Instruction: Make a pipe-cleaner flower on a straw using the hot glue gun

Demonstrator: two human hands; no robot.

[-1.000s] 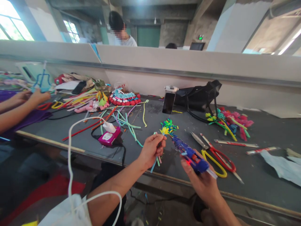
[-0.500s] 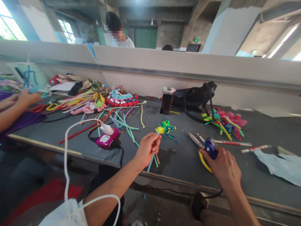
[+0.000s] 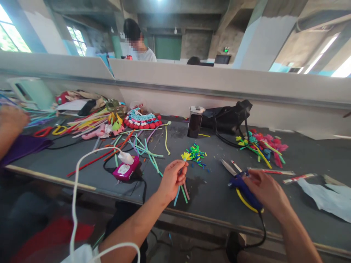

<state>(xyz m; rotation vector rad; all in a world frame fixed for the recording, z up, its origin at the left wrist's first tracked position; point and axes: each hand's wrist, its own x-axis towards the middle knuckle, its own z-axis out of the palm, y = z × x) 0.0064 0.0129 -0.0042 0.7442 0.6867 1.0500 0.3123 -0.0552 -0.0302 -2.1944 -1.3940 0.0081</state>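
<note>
Small yellow craft flower with narrow pointed petals (image 3: 186,156): right of frame centre, held up, petals open toward the top. Three thin stems (image 3: 183,194), light blue, green and dull pink, splay downward below the grip.

Dark-blue glue gun (image 3: 249,198): lower right of frame, slanting from upper left to lower right; black cord (image 3: 264,233) trails from its lower end. Nozzle detail blurred.

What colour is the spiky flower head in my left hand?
The flower head above the left hand is bright yellow, seen best in the head view.
</note>
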